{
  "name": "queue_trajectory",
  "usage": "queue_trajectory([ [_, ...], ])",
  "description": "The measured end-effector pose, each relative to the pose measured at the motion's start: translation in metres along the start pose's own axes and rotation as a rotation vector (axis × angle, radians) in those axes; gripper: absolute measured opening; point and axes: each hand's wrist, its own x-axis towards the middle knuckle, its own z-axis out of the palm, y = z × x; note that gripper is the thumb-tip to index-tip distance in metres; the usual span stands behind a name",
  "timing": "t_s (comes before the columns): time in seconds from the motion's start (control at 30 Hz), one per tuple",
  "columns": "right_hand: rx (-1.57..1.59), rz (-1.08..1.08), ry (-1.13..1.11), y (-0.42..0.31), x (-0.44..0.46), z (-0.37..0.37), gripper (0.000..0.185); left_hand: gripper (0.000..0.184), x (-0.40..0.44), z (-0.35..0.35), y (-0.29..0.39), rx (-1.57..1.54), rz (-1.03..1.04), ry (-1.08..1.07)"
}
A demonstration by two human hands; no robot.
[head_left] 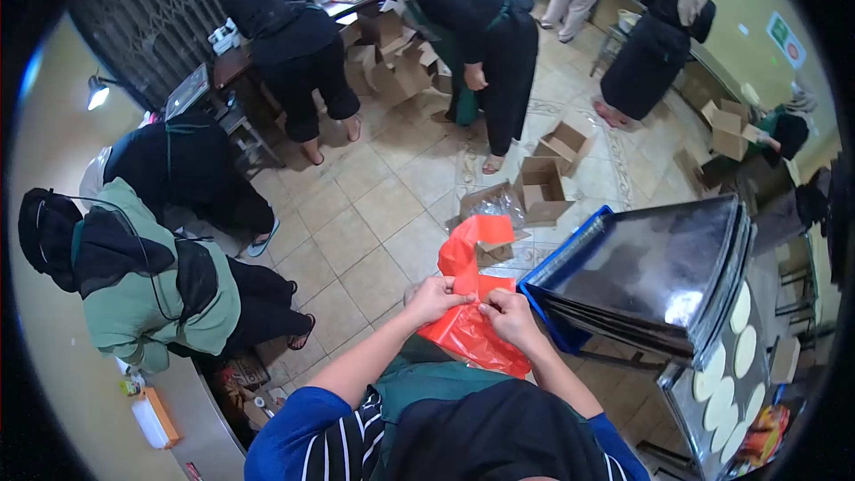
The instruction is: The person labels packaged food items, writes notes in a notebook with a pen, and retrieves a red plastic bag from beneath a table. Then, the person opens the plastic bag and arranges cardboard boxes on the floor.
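A bright red plastic bag point(472, 334) hangs in front of my body, crumpled, with its top part standing up above my hands. My left hand point(434, 300) pinches the bag on its left side. On the right, my right hand point(509, 314) grips it too, fingers closed on the plastic. The two hands are a short way apart. Whether anything is inside the bag cannot be made out. Right of my right hand stands a stack of dark metal baking trays point(659, 258), resting in a blue crate point(557, 325).
Open cardboard boxes point(541, 191) lie on the tiled floor ahead. A tray with several flat round dough pieces point(745, 352) is at the right. A counter point(200, 428) holds an orange and white box point(156, 419) at the left. Several people stand or bend around the room.
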Motion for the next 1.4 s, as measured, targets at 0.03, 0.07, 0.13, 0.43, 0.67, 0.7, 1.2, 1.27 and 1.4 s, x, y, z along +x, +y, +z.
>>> queue_trajectory([
  [0.03,0.000,-0.003,-0.015,-0.003,0.018,0.003,0.011,0.018,0.003,-0.014,0.013,0.004,-0.015,0.023],
  [0.07,-0.033,-0.071,0.024,-0.006,0.036,0.006,0.012,0.019,0.004,-0.026,0.027,-0.108,-0.038,0.005],
  [0.13,-0.088,-0.145,0.092,-0.012,0.075,0.013,0.013,0.020,0.017,-0.058,0.041,-0.162,-0.008,-0.013],
  [0.43,-0.055,-0.261,-0.044,-0.078,0.241,0.055,0.014,0.019,0.073,-0.202,0.118,-0.130,0.158,0.162],
  [0.67,-0.022,-0.238,-0.040,-0.088,0.341,0.055,0.011,0.023,0.146,-0.260,0.138,-0.295,0.087,0.164],
  [0.7,-0.022,-0.237,-0.046,-0.086,0.358,0.054,0.011,0.023,0.160,-0.265,0.146,-0.474,0.055,0.050],
  [1.2,0.161,-0.171,-0.265,-0.077,0.615,0.052,0.018,0.015,0.358,-0.345,0.236,0.004,0.220,0.584],
  [1.27,0.267,-0.097,-0.320,-0.077,0.630,0.058,0.021,0.012,0.378,-0.357,0.243,-0.106,0.252,0.490],
  [1.4,0.195,-0.134,-0.138,-0.080,0.658,0.066,0.012,0.025,0.409,-0.390,0.249,-0.157,0.218,0.301],
])
